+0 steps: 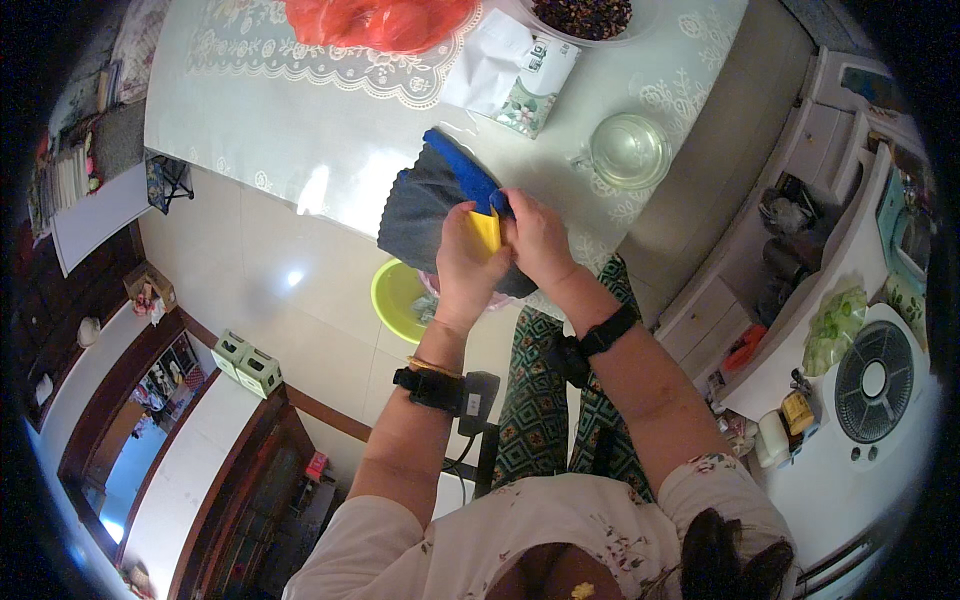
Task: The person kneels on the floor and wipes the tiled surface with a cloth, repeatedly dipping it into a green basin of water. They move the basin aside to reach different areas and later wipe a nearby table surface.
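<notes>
Both hands meet over the near edge of the table. My left hand (470, 251) grips a yellow piece (486, 231), its material unclear, with fingers and thumb around it. My right hand (536, 236) pinches the end of a blue cloth strip (469, 174) right beside the yellow piece. Beneath the hands a dark grey cloth (420, 206) with a scalloped edge spreads over the table edge, and the blue strip lies along its upper right side. How the yellow piece and the cloth are joined is hidden by the fingers.
A glass mug (628, 152) stands right of the hands on the table (247, 127). Beyond are a floral paper packet (532, 94), a red plastic bag (375, 22) and a tub of dried bits (581, 15). A lime-green basin (390, 300) sits below the table edge.
</notes>
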A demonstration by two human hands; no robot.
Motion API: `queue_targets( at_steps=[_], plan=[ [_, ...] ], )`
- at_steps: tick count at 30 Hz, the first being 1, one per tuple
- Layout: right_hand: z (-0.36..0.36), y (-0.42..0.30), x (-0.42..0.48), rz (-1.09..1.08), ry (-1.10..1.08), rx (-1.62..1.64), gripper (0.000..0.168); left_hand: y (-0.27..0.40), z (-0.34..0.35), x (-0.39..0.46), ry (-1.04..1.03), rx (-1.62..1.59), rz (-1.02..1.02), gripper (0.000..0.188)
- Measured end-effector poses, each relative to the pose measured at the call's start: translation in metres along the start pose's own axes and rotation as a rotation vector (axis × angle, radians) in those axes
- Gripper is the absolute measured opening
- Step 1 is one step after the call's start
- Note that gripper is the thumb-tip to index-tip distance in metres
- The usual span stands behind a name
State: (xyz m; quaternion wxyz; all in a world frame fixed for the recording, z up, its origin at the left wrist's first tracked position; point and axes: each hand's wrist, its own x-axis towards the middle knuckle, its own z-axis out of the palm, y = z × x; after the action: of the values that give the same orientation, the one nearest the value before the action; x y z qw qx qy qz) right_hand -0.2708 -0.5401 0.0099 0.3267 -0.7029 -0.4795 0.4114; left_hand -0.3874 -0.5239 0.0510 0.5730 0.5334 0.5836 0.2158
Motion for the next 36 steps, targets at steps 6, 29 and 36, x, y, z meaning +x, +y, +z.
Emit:
queue_targets(
  at_steps=[6,29,36],
  plan=[
    [0.006,0.005,0.009,0.171,0.016,-0.049,0.028,0.015,0.009,-0.003,0.067,0.268,0.053,0.063],
    [-0.01,-0.004,0.002,-0.342,0.063,-0.275,0.022,0.008,-0.001,-0.001,0.154,-0.319,-0.147,0.06],
    [-0.011,-0.005,-0.002,-0.427,-0.012,-0.329,0.024,0.002,0.007,-0.006,0.251,-0.435,-0.267,0.058]
  ],
)
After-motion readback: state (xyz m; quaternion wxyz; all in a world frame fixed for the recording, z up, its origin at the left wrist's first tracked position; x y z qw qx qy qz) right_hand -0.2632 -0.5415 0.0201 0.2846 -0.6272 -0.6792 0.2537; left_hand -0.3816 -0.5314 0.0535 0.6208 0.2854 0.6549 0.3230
